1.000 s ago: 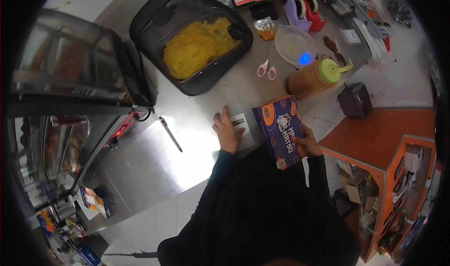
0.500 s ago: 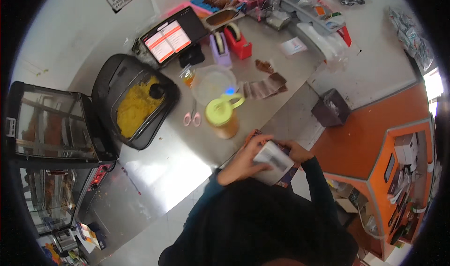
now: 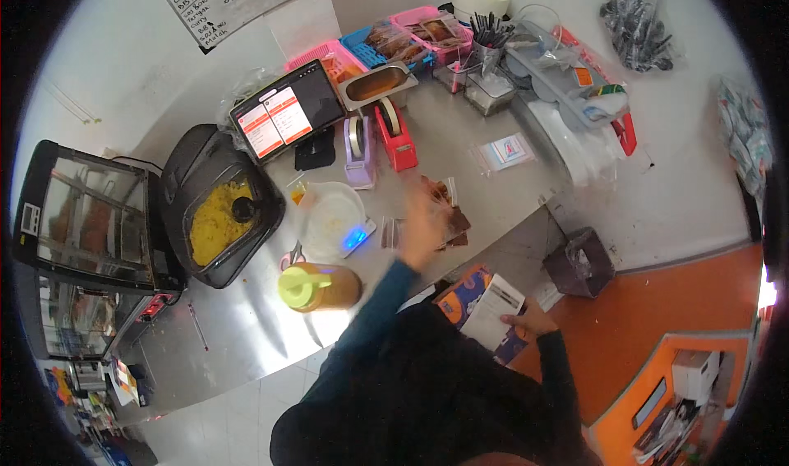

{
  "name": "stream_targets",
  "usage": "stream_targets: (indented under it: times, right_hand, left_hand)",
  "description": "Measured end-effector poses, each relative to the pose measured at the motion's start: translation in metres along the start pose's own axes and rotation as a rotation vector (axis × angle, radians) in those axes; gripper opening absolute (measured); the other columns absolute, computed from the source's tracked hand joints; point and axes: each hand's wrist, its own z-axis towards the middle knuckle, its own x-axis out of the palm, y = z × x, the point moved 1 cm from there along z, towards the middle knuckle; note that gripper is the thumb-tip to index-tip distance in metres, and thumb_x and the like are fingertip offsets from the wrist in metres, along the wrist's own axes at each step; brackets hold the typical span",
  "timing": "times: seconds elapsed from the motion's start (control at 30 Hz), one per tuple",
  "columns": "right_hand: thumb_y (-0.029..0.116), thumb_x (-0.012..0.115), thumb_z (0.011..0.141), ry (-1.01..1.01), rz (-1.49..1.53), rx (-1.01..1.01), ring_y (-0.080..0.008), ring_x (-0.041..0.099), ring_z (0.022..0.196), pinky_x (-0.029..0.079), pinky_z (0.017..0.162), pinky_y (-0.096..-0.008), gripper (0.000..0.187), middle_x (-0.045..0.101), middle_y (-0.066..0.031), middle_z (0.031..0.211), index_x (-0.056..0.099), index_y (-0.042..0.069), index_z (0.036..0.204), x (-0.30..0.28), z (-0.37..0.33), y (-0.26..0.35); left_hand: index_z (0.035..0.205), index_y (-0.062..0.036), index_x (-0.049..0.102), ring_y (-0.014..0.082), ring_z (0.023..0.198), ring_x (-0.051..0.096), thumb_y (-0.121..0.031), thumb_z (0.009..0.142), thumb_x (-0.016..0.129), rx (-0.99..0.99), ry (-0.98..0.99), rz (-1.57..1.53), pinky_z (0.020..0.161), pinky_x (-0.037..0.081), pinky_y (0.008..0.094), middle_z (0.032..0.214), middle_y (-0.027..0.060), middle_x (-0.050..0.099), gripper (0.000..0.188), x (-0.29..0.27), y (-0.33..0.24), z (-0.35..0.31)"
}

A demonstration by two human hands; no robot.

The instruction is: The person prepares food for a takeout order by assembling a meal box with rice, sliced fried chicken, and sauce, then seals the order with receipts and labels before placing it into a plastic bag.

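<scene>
We find the right hand (image 3: 536,320) clamping card (image 3: 490,315) and box (image 3: 462,297); a slack thumb could drop both. Left hand (image 3: 425,229) blurs near sachets (image 3: 456,229); finger grip undetermined.

We see a smooth metal counter (image 3: 238,334), glossy beside the plastic bottle (image 3: 333,288). To the bottle's right we have matt white paper (image 3: 493,308) over a smooth cardboard box (image 3: 458,295) — and, farther up, shiny plastic sachets (image 3: 459,229); left of the bottle, a dull black container (image 3: 182,163).
</scene>
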Motion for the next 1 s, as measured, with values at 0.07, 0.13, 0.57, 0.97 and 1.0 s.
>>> stream_targets:
  times: [0.07, 0.13, 0.57, 0.97, 1.0]
  right_hand:
    - [0.013, 0.073, 0.065, -0.014, -0.096, 0.098, -0.0155, 0.052, 0.091, 0.04, 0.082, -0.0286, 0.05, 0.057, -0.0081, 0.097, 0.049, -0.005, 0.105, -0.021, 0.016, 0.04]
    - [0.015, 0.073, 0.066, 0.049, 0.035, -0.05, -0.0157, 0.051, 0.093, 0.04, 0.082, -0.0289, 0.051, 0.056, -0.0084, 0.098, 0.048, -0.005, 0.106, -0.059, 0.048, 0.043]
    - [0.019, 0.064, 0.076, -0.25, 0.447, -0.238, -0.0124, 0.049, 0.085, 0.039, 0.073, -0.0265, 0.045, 0.05, -0.0078, 0.097, 0.042, -0.004, 0.107, -0.137, 0.155, 0.14]
    - [0.016, 0.058, 0.08, 0.076, 0.377, -0.214, -0.014, 0.053, 0.092, 0.043, 0.079, -0.0271, 0.045, 0.053, -0.0091, 0.107, 0.04, -0.004, 0.116, -0.14, 0.222, 0.197]
    - [0.016, 0.058, 0.08, 0.106, 0.37, -0.215, -0.014, 0.053, 0.092, 0.043, 0.079, -0.0271, 0.045, 0.053, -0.0091, 0.107, 0.04, -0.004, 0.116, -0.139, 0.224, 0.199]
  left_hand:
    - [0.11, 0.0032, 0.04, 0.0383, 0.088, 0.046, -0.032, 0.079, 0.055, -0.205, -0.246, 0.35, 0.075, 0.038, 0.0429, 0.098, 0.0217, 0.047, 0.05, -0.012, 0.072, 0.056]
    - [0.106, 0.0024, 0.044, 0.031, 0.088, 0.052, -0.038, 0.078, 0.056, -0.647, -0.192, 0.026, 0.066, 0.047, 0.0403, 0.101, 0.0173, 0.049, 0.05, -0.013, 0.13, 0.096]
    - [0.064, 0.0013, 0.053, 0.015, 0.056, 0.052, -0.013, 0.074, 0.057, -0.58, -0.464, 0.187, 0.056, 0.041, 0.0292, 0.061, 0.0068, 0.057, 0.018, 0.027, 0.143, 0.054]
    - [0.124, -0.0108, 0.023, 0.0064, 0.056, 0.048, -0.019, 0.081, 0.057, -0.588, 0.21, -0.574, 0.054, 0.039, 0.02, 0.069, 0.0016, 0.053, 0.055, 0.058, -0.034, 0.127]
    - [0.127, -0.0122, 0.015, 0.0069, 0.055, 0.048, -0.019, 0.081, 0.058, -0.669, 0.22, -0.618, 0.053, 0.04, 0.0203, 0.068, 0.0021, 0.053, 0.064, 0.062, -0.027, 0.126]
